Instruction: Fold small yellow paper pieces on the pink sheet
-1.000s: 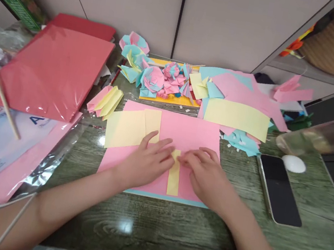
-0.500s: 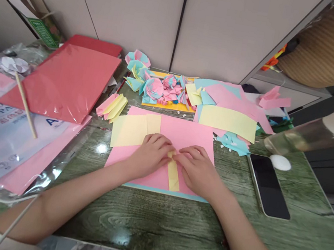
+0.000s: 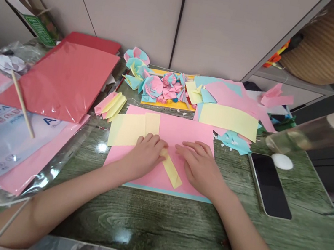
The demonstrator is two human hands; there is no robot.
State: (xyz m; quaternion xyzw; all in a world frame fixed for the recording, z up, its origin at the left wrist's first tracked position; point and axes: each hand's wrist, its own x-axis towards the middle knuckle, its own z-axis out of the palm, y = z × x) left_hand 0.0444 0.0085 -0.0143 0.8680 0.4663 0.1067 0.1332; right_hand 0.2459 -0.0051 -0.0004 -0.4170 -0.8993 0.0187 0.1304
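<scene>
My left hand (image 3: 145, 157) lay curled on the near-left end of the yellow strip (image 3: 172, 172), fingertips pinching and pressing its upper end where it disappeared under them; my right hand (image 3: 200, 167) lay flat and spread just beside the strip at three o'clock, palm down on the pink sheet (image 3: 184, 134), not gripping anything. The strip lay slanted on that sheet, its free end pointing toward five o'clock. I judged the step to be folding or creasing the strip, with the crease being set at the held end. The next move seemed to call for keeping that end pinned while the right fingers ran along the strip to flatten it. At eleven o'clock a yellow sheet (image 3: 128, 129) overlapped the pink one; at twelve sat folded paper flowers (image 3: 157, 85); at three a phone (image 3: 269, 184) lay on the green table (image 3: 169, 223); at ten, red paper (image 3: 62, 77).
</scene>
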